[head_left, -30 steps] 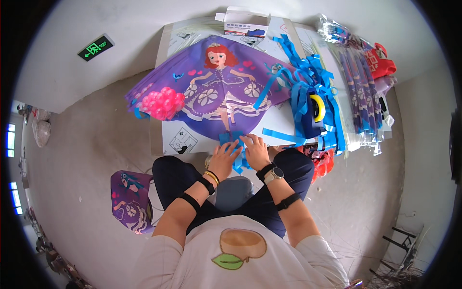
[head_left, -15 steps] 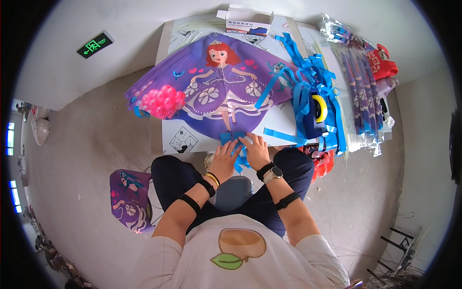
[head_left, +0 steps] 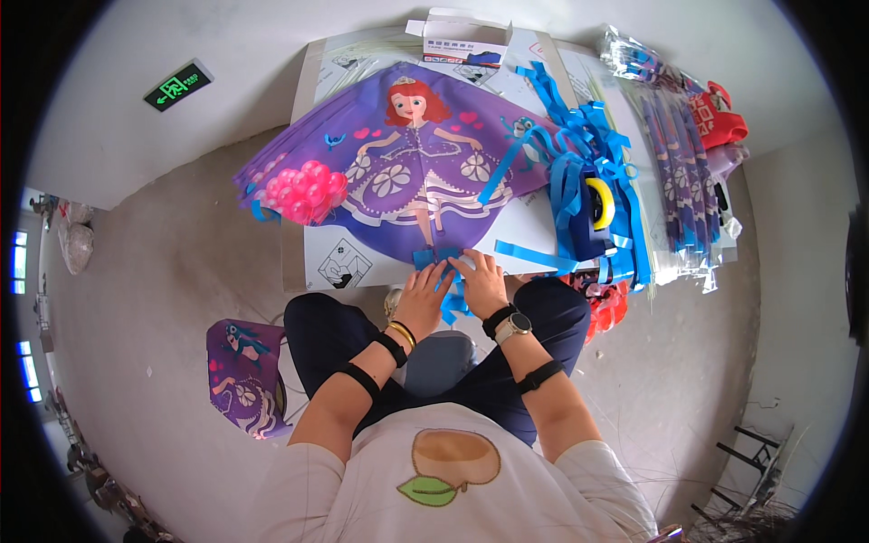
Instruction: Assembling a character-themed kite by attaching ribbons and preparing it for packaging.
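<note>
A purple kite point(head_left: 412, 195) printed with a red-haired cartoon figure lies spread on the table, its lower tip toward me. Blue ribbon point(head_left: 424, 257) is at that tip and hangs below the table edge. My left hand point(head_left: 422, 294) and my right hand point(head_left: 483, 279) come together there, thumbs and fingers closed on the ribbon. Parts of the ribbon are hidden beneath my fingers. To the right of the kite, a tape dispenser point(head_left: 595, 226) with a yellow ring stands among long blue ribbon strips point(head_left: 634, 237).
The white tabletop point(head_left: 317, 244) ends close to my knees. At its back stands an open white box point(head_left: 466, 43). Folded kites point(head_left: 683, 172) in clear wrapping and a red bag point(head_left: 720, 118) lie far right. Another printed purple sheet point(head_left: 244, 380) hangs low at my left.
</note>
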A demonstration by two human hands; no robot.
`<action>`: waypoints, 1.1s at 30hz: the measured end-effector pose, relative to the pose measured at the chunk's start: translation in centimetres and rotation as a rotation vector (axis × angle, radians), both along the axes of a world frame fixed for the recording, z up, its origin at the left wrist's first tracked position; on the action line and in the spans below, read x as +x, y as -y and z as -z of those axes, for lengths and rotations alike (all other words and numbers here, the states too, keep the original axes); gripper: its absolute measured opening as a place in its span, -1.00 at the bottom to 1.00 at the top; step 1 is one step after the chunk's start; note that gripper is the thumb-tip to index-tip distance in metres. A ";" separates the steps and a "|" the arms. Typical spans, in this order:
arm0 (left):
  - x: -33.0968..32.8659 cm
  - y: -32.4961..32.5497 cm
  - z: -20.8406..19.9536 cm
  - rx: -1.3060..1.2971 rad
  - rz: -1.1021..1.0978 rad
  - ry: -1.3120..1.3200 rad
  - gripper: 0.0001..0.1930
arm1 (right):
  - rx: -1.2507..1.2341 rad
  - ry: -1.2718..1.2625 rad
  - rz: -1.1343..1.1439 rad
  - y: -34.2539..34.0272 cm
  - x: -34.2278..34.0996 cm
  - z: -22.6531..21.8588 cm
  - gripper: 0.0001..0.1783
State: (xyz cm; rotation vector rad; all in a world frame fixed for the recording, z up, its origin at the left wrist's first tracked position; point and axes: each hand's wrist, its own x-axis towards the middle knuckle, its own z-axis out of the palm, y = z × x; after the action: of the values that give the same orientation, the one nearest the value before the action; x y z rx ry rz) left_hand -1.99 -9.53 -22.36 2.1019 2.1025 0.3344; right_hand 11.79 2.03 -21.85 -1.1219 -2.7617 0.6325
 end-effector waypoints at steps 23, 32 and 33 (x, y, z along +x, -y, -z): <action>0.1 0.3 0.6 0.037 -0.021 -0.046 -0.26 | 0.023 -0.018 -0.015 -0.3 0.1 0.2 -0.42; 0.8 -0.2 0.2 0.045 0.013 -0.038 -0.24 | 0.022 -0.026 0.013 -0.7 1.1 0.2 -0.40; 1.0 -0.4 0.3 0.014 0.022 -0.014 -0.27 | -0.039 -0.095 0.049 -1.1 1.6 0.0 -0.41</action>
State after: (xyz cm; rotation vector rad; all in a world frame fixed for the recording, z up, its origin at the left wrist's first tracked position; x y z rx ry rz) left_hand -1.00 -9.14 -22.61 2.1395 2.0894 0.3343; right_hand 13.41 3.14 -21.84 -1.1331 -2.6449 0.7172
